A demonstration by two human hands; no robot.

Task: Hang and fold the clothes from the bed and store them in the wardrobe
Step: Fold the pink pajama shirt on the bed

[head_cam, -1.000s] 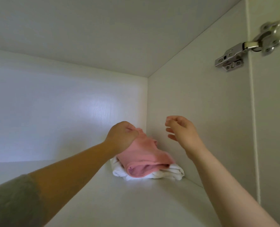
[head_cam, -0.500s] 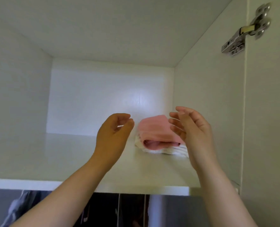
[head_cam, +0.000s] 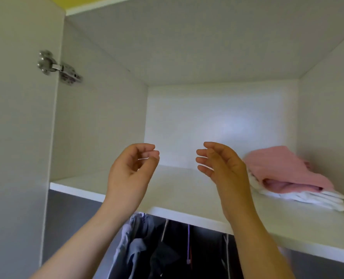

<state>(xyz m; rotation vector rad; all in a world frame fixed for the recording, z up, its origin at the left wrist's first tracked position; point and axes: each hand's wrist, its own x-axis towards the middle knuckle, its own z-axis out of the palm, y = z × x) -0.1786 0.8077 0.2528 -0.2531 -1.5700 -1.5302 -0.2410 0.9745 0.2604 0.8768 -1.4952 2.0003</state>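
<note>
Fingers: on the left hand (head_cam: 130,174) the fingers (head_cam: 147,147) curl loosely toward the thumb with a gap between, and they hold nothing. On the right hand (head_cam: 225,174) the fingers (head_cam: 202,153) are only slightly bent and spread a little, also empty.
Task's thing: a folded pink garment (head_cam: 283,168) lies on top of a folded white garment (head_cam: 312,199) at the right end of the shelf (head_cam: 187,190), near its back right corner.
Hands and pile: both hands hang before the middle of the shelf's front edge, the right one near the pile but apart from it.
Step in hand: by the look of it, the pile is set down and the hands are free for the next piece.
Doing it well: the pink top layer looks rumpled and the white folds fan toward the front edge. A flat palm pressed on top and a nudge toward the side wall would square the stack and leave the left part of the shelf for more folded pieces.
Below the shelf: grey and dark hanging clothes (head_cam: 139,248) show under the front edge.
Wardrobe: a metal hinge (head_cam: 60,68) joins the open door (head_cam: 16,137) to the left wall.
Writing: no brand, label or text can be read anywhere.
</note>
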